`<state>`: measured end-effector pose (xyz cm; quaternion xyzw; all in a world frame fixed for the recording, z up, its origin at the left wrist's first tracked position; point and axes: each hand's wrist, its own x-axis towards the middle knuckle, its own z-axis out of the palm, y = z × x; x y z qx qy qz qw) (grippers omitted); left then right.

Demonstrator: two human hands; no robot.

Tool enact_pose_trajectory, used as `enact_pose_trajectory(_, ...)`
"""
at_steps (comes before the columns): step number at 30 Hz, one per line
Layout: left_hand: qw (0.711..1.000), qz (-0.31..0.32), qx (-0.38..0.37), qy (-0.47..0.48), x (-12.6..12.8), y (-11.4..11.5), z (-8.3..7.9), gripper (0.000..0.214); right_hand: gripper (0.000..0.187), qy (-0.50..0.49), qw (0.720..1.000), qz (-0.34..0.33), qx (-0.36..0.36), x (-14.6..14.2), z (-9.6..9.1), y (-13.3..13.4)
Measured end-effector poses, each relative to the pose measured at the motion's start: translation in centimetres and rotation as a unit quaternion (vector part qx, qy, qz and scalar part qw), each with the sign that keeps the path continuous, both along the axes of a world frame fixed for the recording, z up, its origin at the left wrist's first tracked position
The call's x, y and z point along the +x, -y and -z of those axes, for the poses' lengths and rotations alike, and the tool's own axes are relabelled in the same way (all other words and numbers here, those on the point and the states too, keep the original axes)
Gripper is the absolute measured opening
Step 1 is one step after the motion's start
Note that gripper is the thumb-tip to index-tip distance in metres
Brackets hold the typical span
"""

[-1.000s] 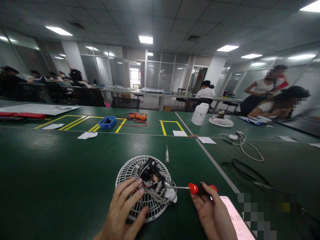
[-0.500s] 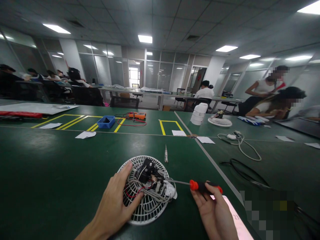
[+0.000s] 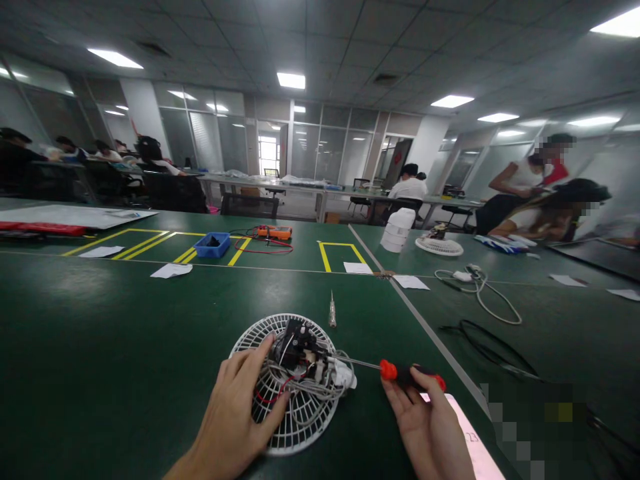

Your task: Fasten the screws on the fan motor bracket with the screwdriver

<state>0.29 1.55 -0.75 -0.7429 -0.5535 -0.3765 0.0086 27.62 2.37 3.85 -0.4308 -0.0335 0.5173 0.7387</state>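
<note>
Steadying, apparently, the white fan grille on the tabletop with spread left hand; right hand, right of grille, pinches screwdriver. Step looks like screw work on grille-top motor unit; tip contact unclear. Next move calls for steady alignment. Beyond grille: slim clear-handled driver.

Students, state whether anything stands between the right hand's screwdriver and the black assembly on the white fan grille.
Nothing visible does. From the right hand, the screwdriver points at the black assembly. Grey cables and a white plastic piece lie close alongside, yet neither visibly blocks it.
</note>
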Motion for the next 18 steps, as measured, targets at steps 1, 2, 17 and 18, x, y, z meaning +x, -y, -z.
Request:
enact_pose_trajectory(1,1.000,0.001,-0.005,0.002,0.05,0.00,-0.03,0.079,0.041,-0.001,1.000,-0.003,0.000,-0.04,0.06,-0.01)
enact_pose_trajectory(2,1.000,0.003,-0.009,0.003,0.08,0.00,-0.05,0.079,0.041,-0.001,1.000,-0.006,0.000,-0.08,0.12,-0.02)
enact_pose_trajectory(17,0.999,0.031,0.022,0.007,0.16,0.36,0.06,0.075,0.076,0.088,0.996,-0.012,0.018,-0.22,0.23,0.35)
enact_pose_trajectory(18,0.999,0.033,0.033,0.008,0.16,0.38,0.13,0.073,0.075,0.082,0.996,-0.011,0.026,-0.12,0.24,0.39)
